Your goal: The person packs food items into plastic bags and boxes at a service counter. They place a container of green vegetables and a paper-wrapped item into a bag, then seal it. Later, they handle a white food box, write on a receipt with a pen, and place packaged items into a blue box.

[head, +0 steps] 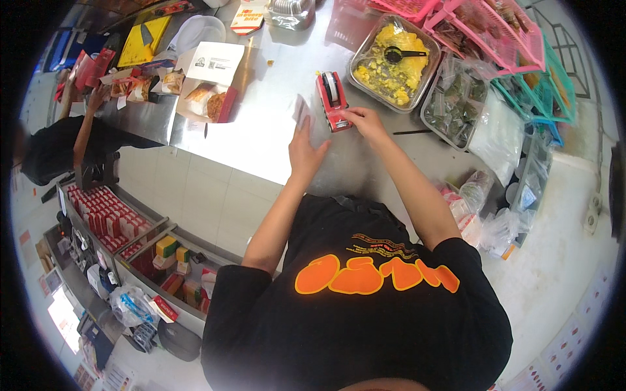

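A red tape dispenser (335,105) with a roll of tape stands on the steel worktable (274,93) before me. My right hand (368,125) comes from its right side, fingers and thumb gripping its near part. Just left of the dispenser is my left hand (307,154), fingers stretched forward and thumb spread apart. A thin, greyish, see-through piece (300,108), perhaps plastic, lies at its fingertips; blur hides what it is. Farther left, an open paper food box (231,105) holds rice and a browned, fried-looking piece.
A clear tub of scrambled egg (411,73) with a black scoop (405,54) sits right of the dispenser. Beside it is a tub of small filled bags (452,105). Pink baskets (489,34) stand behind. At far left, another person's hand (95,97) is near food boxes.
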`<move>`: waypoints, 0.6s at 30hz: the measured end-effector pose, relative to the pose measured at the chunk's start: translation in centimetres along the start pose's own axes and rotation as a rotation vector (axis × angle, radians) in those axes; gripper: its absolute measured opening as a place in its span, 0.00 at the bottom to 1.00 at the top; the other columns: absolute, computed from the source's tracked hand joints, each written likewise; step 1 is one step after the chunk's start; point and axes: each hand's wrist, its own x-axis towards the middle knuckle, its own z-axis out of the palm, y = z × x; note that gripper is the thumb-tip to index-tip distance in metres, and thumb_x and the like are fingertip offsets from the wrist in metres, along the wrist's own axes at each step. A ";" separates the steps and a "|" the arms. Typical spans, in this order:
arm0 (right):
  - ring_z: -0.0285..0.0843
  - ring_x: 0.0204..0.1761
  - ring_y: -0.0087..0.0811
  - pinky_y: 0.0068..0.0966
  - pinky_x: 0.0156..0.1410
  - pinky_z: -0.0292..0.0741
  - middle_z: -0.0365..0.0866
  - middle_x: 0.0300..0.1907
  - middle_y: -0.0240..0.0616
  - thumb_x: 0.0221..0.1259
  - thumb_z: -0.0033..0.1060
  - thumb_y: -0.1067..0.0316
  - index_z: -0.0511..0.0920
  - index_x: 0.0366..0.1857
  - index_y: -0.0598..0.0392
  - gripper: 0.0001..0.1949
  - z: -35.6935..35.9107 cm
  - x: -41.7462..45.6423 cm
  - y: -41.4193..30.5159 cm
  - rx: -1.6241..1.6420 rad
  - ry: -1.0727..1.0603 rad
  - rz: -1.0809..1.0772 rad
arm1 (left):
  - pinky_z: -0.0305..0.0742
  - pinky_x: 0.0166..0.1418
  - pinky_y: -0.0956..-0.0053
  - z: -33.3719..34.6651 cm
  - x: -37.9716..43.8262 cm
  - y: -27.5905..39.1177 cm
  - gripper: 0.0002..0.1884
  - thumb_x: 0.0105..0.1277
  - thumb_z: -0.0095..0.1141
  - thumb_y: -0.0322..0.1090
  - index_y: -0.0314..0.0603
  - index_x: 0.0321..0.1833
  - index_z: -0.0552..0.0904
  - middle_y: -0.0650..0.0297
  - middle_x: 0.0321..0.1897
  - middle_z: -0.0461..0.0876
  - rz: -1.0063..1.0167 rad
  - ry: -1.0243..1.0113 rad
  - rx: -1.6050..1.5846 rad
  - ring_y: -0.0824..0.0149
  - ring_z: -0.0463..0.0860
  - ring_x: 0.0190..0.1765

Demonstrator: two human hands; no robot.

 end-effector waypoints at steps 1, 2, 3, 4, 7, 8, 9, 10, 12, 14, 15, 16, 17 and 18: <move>0.78 0.43 0.20 0.19 0.48 0.72 0.86 0.38 0.31 0.63 0.67 0.61 0.86 0.42 0.59 0.12 0.3 0.0 -0.6 0.003 -0.024 0.019 | 0.74 0.62 0.57 1.1 0.2 -0.7 0.44 0.49 0.74 0.34 0.31 0.70 0.67 0.40 0.65 0.72 -0.012 -0.018 0.004 0.43 0.77 0.61; 0.78 0.42 0.20 0.19 0.48 0.71 0.86 0.37 0.31 0.63 0.67 0.61 0.86 0.41 0.59 0.12 0.3 0.2 -0.5 -0.029 -0.027 0.045 | 0.74 0.62 0.57 1.9 0.6 -0.7 0.45 0.49 0.74 0.35 0.31 0.71 0.66 0.40 0.66 0.71 -0.019 -0.041 0.007 0.42 0.77 0.62; 0.77 0.41 0.20 0.19 0.47 0.71 0.86 0.36 0.31 0.62 0.68 0.61 0.86 0.40 0.59 0.12 0.4 0.4 -0.3 -0.062 -0.030 0.071 | 0.73 0.63 0.56 2.5 1.0 -0.7 0.46 0.49 0.75 0.35 0.32 0.72 0.65 0.40 0.67 0.69 -0.026 -0.064 0.010 0.42 0.76 0.63; 0.77 0.39 0.19 0.19 0.47 0.71 0.86 0.34 0.30 0.62 0.68 0.61 0.86 0.38 0.59 0.12 0.5 0.5 -0.2 -0.095 -0.034 0.097 | 0.73 0.64 0.56 2.9 1.4 -0.9 0.49 0.48 0.75 0.35 0.33 0.74 0.62 0.39 0.69 0.67 -0.022 -0.068 -0.007 0.42 0.74 0.65; 0.76 0.35 0.21 0.22 0.43 0.71 0.85 0.32 0.30 0.60 0.70 0.61 0.87 0.37 0.59 0.11 0.9 -1.9 -0.4 0.140 0.018 0.042 | 0.73 0.64 0.56 3.6 2.3 -1.2 0.49 0.48 0.76 0.36 0.31 0.73 0.63 0.39 0.68 0.67 -0.072 -0.059 0.049 0.42 0.74 0.64; 0.77 0.35 0.22 0.23 0.43 0.71 0.85 0.32 0.30 0.59 0.70 0.61 0.87 0.37 0.59 0.12 0.8 -2.9 0.2 0.136 -0.005 0.098 | 0.73 0.64 0.56 3.6 2.4 -1.0 0.49 0.47 0.76 0.36 0.31 0.73 0.64 0.39 0.68 0.68 -0.069 -0.058 0.045 0.42 0.74 0.65; 0.77 0.35 0.23 0.24 0.43 0.72 0.85 0.32 0.31 0.59 0.70 0.60 0.87 0.37 0.59 0.12 0.6 -3.9 1.6 0.134 -0.026 0.154 | 0.73 0.65 0.57 3.3 2.5 -0.8 0.49 0.47 0.76 0.36 0.30 0.72 0.64 0.39 0.68 0.68 -0.062 -0.060 0.041 0.42 0.74 0.65; 0.77 0.35 0.24 0.25 0.43 0.72 0.85 0.32 0.32 0.58 0.70 0.60 0.87 0.37 0.59 0.12 0.5 -4.3 2.8 0.134 -0.046 0.209 | 0.72 0.65 0.57 3.1 2.6 -0.7 0.49 0.47 0.76 0.36 0.30 0.72 0.64 0.39 0.68 0.68 -0.056 -0.061 0.038 0.42 0.74 0.65; 0.77 0.35 0.25 0.25 0.43 0.73 0.85 0.32 0.33 0.58 0.70 0.60 0.87 0.38 0.59 0.13 0.3 -3.7 6.3 -0.043 0.028 0.256 | 0.72 0.66 0.57 3.0 2.4 -0.8 0.49 0.47 0.77 0.37 0.28 0.72 0.64 0.40 0.68 0.68 -0.063 -0.072 0.026 0.42 0.74 0.66; 0.77 0.36 0.25 0.26 0.44 0.73 0.85 0.33 0.33 0.59 0.69 0.60 0.87 0.40 0.59 0.13 0.1 -3.5 8.9 -0.152 0.070 0.257 | 0.72 0.66 0.59 2.7 2.5 -1.1 0.48 0.48 0.75 0.36 0.29 0.73 0.64 0.42 0.68 0.69 -0.017 -0.063 -0.006 0.44 0.73 0.67; 0.77 0.36 0.25 0.25 0.45 0.73 0.85 0.33 0.33 0.59 0.69 0.60 0.86 0.41 0.59 0.14 0.1 -3.6 9.4 -0.166 0.092 0.235 | 0.73 0.66 0.59 2.5 2.5 -1.4 0.46 0.50 0.73 0.34 0.31 0.73 0.64 0.43 0.68 0.70 0.043 -0.059 -0.039 0.45 0.73 0.67; 0.77 0.37 0.25 0.25 0.46 0.73 0.85 0.33 0.34 0.59 0.68 0.60 0.86 0.42 0.59 0.14 0.4 -3.8 10.1 -0.179 0.120 0.216 | 0.73 0.65 0.60 2.1 2.6 -1.9 0.45 0.52 0.72 0.33 0.32 0.74 0.64 0.44 0.69 0.70 0.106 -0.061 -0.074 0.46 0.73 0.68; 0.78 0.38 0.25 0.26 0.48 0.74 0.85 0.34 0.33 0.60 0.67 0.60 0.86 0.42 0.59 0.14 0.6 -5.0 8.1 -0.095 0.109 0.126 | 0.76 0.61 0.64 2.3 2.3 -3.6 0.42 0.54 0.69 0.31 0.34 0.74 0.65 0.47 0.68 0.72 -0.030 -0.056 -0.352 0.50 0.75 0.66; 0.78 0.39 0.24 0.26 0.49 0.74 0.85 0.35 0.33 0.61 0.67 0.60 0.86 0.42 0.58 0.13 1.0 -6.9 5.1 -0.016 0.122 0.048 | 0.78 0.53 0.69 0.9 2.1 -1.8 0.37 0.60 0.66 0.29 0.33 0.73 0.66 0.49 0.67 0.73 0.003 0.033 -0.325 0.55 0.77 0.62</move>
